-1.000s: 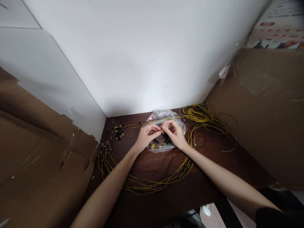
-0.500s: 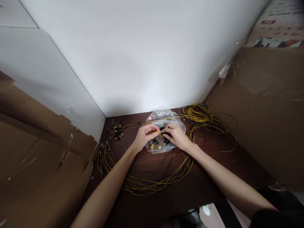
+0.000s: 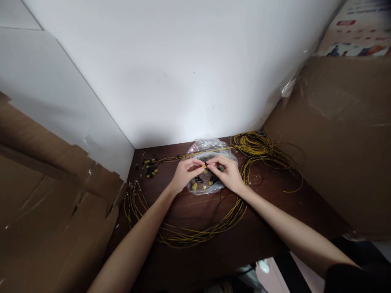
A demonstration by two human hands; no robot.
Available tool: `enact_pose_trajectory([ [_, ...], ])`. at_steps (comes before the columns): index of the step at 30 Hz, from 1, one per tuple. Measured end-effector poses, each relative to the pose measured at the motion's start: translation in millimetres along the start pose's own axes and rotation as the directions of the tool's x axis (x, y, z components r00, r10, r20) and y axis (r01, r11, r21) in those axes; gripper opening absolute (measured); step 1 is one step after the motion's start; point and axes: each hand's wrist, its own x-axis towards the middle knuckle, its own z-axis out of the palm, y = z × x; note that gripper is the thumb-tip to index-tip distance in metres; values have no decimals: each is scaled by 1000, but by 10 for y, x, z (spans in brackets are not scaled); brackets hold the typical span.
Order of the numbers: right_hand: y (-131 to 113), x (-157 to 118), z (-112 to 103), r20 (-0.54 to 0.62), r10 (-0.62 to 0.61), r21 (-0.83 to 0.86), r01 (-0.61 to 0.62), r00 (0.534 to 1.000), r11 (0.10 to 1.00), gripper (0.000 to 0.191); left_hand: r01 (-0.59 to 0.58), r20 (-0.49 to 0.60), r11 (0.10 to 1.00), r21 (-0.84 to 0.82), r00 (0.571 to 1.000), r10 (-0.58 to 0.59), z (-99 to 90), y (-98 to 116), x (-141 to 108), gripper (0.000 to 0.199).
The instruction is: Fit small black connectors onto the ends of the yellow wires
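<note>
Between the thumb and fingers of my left hand [image 3: 185, 174] is a small yellow connector [image 3: 203, 166]. My right hand [image 3: 226, 172] meets it from the other side, thumb and fingertips pinched on a small black part [image 3: 207, 163] against the connector. Both hands are above a clear plastic bag [image 3: 200, 145]. Several loose yellow-and-black connectors [image 3: 194, 186] lie on the bag below my fingers. A loop of yellow and black wires [image 3: 195, 240] curves across the dark wooden table [image 3: 183, 264] under my forearms.
At the back right lies a tangled coil of yellow wire [image 3: 253, 144]. More connectors [image 3: 149, 169] sit at the back left, with wire ends [image 3: 132, 191] nearer. A white wall [image 3: 183, 73] closes the back. Cardboard [image 3: 45, 203] stands left and a large carton [image 3: 336, 142] right.
My right hand's fingers have closed into a pinch and come up against the connector. My left hand keeps its hold. The view has shifted slightly.
</note>
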Motion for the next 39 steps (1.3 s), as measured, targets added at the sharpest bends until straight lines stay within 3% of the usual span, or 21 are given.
enact_pose_trajectory([
  [12,27,-65,39,-14,-11,75,12,1000,997,14,12,-9,1000,11,1000,-12,4,-52,4,18],
  [22,22,-86,2,20,-85,-37,86,996,996,17,21,0,1000,5,1000,-21,23,-35,3,19],
  [32,89,-96,17,81,-35,-22,37,996,999,15,14,16,998,61,1000,-15,25,-96,-9,17],
  [39,70,-83,6,38,54,-28,-53,998,998,14,-29,92,995,93,996,20,26,-67,-7,23],
])
